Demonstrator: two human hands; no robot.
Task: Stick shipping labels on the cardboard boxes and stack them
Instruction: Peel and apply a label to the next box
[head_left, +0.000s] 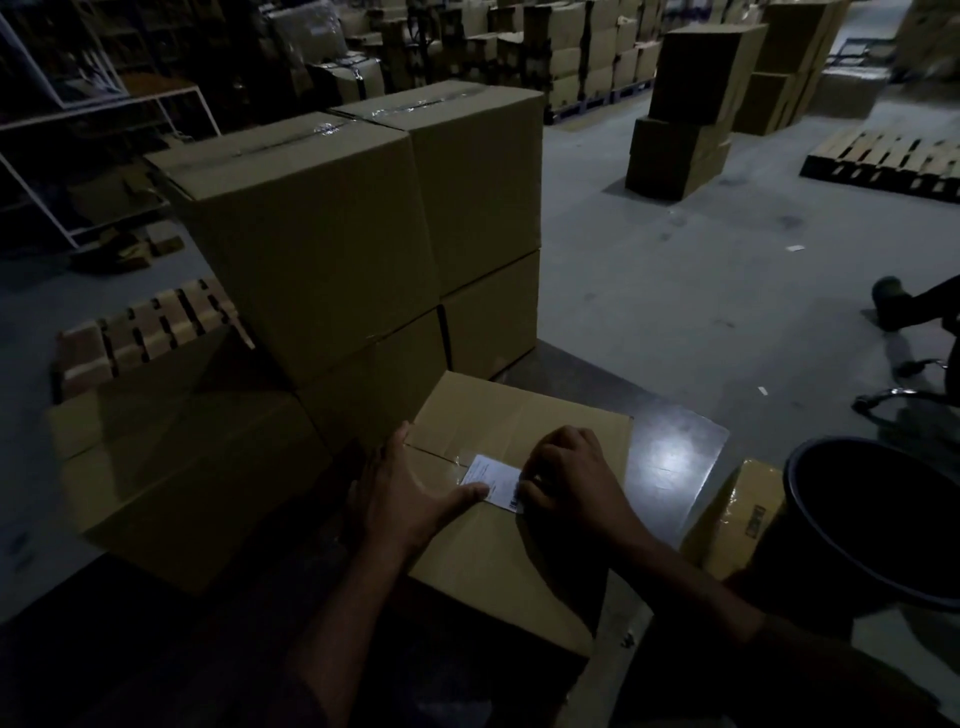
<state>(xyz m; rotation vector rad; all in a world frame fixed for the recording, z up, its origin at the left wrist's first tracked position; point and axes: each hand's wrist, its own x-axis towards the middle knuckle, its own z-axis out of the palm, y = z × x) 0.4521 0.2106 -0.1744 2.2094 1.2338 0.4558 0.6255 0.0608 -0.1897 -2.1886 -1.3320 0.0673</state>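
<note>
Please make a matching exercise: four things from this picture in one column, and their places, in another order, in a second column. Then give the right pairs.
Things:
1. shipping label
2. left hand
3. black bucket
4. wooden pallet

Places:
A. on the floor, far right
B. on top of the near box, on its tape seam
C. at the label's left edge
D. right of the table, near the person

Pairs: 1-B, 2-C, 3-D, 4-A
</note>
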